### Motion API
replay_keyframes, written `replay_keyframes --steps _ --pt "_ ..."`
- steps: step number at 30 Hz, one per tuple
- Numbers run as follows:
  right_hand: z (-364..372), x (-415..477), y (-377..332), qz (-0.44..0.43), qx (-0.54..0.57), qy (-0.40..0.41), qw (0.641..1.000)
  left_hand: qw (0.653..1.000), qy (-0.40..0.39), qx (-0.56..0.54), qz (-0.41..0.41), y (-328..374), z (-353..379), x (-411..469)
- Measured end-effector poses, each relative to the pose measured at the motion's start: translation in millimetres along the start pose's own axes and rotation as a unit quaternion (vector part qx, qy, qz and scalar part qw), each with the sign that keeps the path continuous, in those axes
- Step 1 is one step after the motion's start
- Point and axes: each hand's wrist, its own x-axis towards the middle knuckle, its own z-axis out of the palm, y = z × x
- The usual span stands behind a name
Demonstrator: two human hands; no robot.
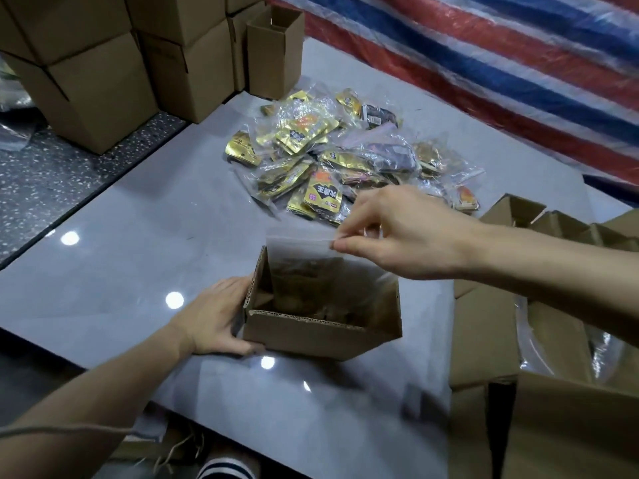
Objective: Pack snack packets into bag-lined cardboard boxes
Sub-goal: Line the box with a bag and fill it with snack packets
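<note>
Small open cardboard box sits on the glossy grey table, near the front edge. Left hand holds the box's left wall, thumb along the bottom corner, fingers wrapped to the far side. Clear plastic bag stands upright inside the box, its top sticking out above the rim. Brownish contents show through the bag, too blurred to name. Right hand pinches the bag's top edge at its right end, thumb and forefinger tight together, other fingers curled. Pile of snack packets, gold and dark, in clear wrap, lies on the table behind the box. Stacked closed cartons back left, one empty upright carton beside them. More open cartons at right. Striped tarp behind.
</note>
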Motion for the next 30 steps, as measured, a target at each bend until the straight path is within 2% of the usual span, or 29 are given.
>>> replay_keyframes --steps 7,15,18,21,23,24,27,30 --pt "1.6 4.4 2.0 0.039 -0.03 -0.025 0.998 1.0 -0.008 0.007 -0.022 -0.2 0.2 -0.5" --pt "5.6 2.7 -4.8 0.031 -0.035 -0.046 0.998 1.0 -0.008 0.029 -0.005 -5.8 2.8 -0.5" --pt "7.0 3.4 -7.4 0.025 0.061 -0.091 0.994 0.999 -0.002 0.033 -0.007 -6.2 2.3 -1.1" --pt "6.9 5.4 -1.2 0.087 0.21 -0.127 0.966 1.0 -0.002 0.029 -0.008 -5.6 2.5 -1.8" --pt "7.6 8.7 6.9 0.128 0.248 -0.13 0.952 1.0 -0.008 0.017 -0.014 -5.2 2.4 -1.1" --pt "8.6 10.9 10.6 0.126 0.219 -0.118 0.96 1.0 -0.01 0.011 -0.014 -5.1 2.1 -0.4" --pt "17.2 14.5 18.7 0.072 0.018 -0.046 0.996 1.0 -0.024 0.007 -0.007 -6.3 0.7 0.9" --pt "23.8 7.7 19.2 -0.002 -0.111 0.029 0.993 1.0 -0.029 0.007 -0.01 -5.5 -0.6 0.6"
